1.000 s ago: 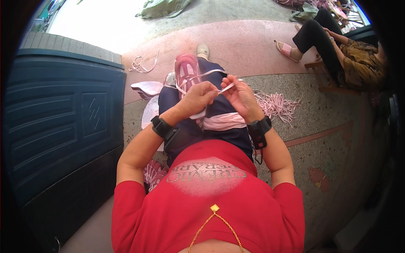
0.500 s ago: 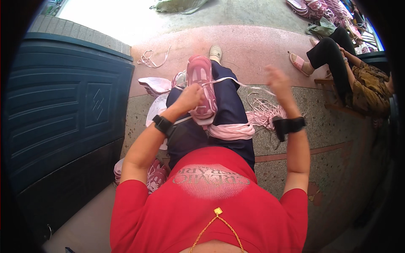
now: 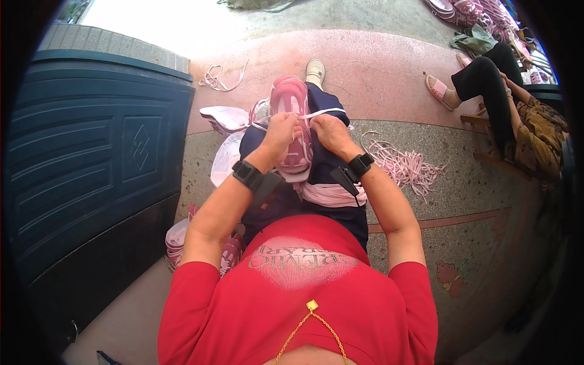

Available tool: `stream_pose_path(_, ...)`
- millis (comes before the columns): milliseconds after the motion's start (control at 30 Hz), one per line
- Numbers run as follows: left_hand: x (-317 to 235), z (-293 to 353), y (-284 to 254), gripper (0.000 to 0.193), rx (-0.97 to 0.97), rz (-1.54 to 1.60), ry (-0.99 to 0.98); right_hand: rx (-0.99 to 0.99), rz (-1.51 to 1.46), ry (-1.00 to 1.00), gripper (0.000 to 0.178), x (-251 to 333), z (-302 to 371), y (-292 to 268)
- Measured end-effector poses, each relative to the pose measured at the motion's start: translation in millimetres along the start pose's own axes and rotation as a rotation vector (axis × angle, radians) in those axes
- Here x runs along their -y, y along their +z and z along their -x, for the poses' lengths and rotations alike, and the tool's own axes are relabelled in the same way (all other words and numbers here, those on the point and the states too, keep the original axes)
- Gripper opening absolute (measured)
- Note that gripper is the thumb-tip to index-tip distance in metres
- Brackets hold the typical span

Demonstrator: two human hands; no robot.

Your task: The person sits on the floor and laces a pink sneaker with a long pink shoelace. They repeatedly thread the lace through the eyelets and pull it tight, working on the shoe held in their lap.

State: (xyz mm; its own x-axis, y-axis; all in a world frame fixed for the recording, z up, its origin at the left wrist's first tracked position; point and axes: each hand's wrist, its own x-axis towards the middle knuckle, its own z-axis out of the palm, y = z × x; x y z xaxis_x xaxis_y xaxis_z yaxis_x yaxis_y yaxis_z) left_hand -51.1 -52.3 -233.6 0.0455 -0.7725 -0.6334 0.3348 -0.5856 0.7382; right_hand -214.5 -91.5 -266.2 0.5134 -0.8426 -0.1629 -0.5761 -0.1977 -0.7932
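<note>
A pink sneaker [image 3: 289, 91] rests across my lap, toe pointing away from me. Over its lacing area, my left hand [image 3: 282, 135] is closed, fingers curled at the shoe's upper; the exact grip is partly hidden. Right beside it, my right hand [image 3: 331, 134] pinches a pale shoelace [image 3: 325, 112] close to the sneaker's right edge. The lace loops away over my right knee. A bundle of pink laces [image 3: 331, 195] is wrapped around my right thigh.
Loose pink laces [image 3: 404, 163] lie piled on the floor at right, and another lace [image 3: 220, 78] ahead. More sneakers [image 3: 223, 118] sit by my left leg. A blue panelled door [image 3: 97, 140] stands left. A seated person [image 3: 486, 85] is at right, near a shoe heap [image 3: 471, 11].
My right hand has come in from the far right, where it was raised with the lace drawn out, to the sneaker beside my left hand. The left hand stays at the shoe.
</note>
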Motion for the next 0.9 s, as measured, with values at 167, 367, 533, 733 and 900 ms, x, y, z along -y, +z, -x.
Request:
stream_pose_path(167, 7.8, 14.4, 4.5, 0.020, -0.014, 0.114, 0.086, -0.090, 0.013, -0.034, 0.019, -1.4, -10.4, 5.0)
stream_pose_path(367, 7.0, 19.3, 1.6, 0.019, 0.016, 0.149, 0.081, -0.190, 0.104, -0.135, 0.015, -1.8, -20.1, 16.5)
stream_pose_path(533, 9.0, 19.0, -0.4, 0.018, 0.015, 0.143, 0.077, -0.234, 0.045, -0.149, 0.012, -3.2, -26.7, 21.4)
stream_pose_path(733, 10.4, 19.3, -1.2, 0.018, 0.010, 0.130, 0.081, -0.185, 0.163, -0.177, 0.011, 0.2, -21.5, 18.0)
stream_pose_path(900, 10.1, 21.9, 1.2, 0.020, 0.029, 0.089, 0.093, -0.218, 0.306, -0.220, 0.010, 7.3, -20.1, 22.8)
